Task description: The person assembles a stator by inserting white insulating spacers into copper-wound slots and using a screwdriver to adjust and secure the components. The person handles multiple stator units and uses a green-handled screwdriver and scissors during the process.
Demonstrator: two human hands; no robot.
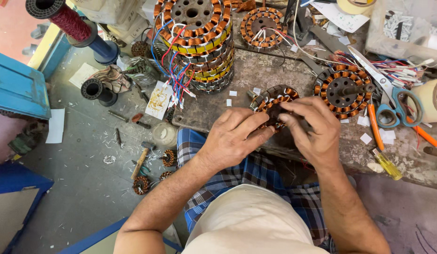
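Your left hand (pixel 232 138) and right hand (pixel 310 129) met at the workbench (pixel 275 70) near edge, wrists bent, fingers clamped on the copper-wound stator (pixel 273 101), scissors (pixel 392 106) right.

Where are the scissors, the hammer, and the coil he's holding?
scissors (pixel 400 109), head view, blue handle loop.
hammer (pixel 141 162), head view, wooden handle on the floor.
held coil (pixel 274 99), head view, copper windings above the fingers.

Motor-winding workshop — stacked stators (pixel 199 42), wire spool (pixel 70 21)
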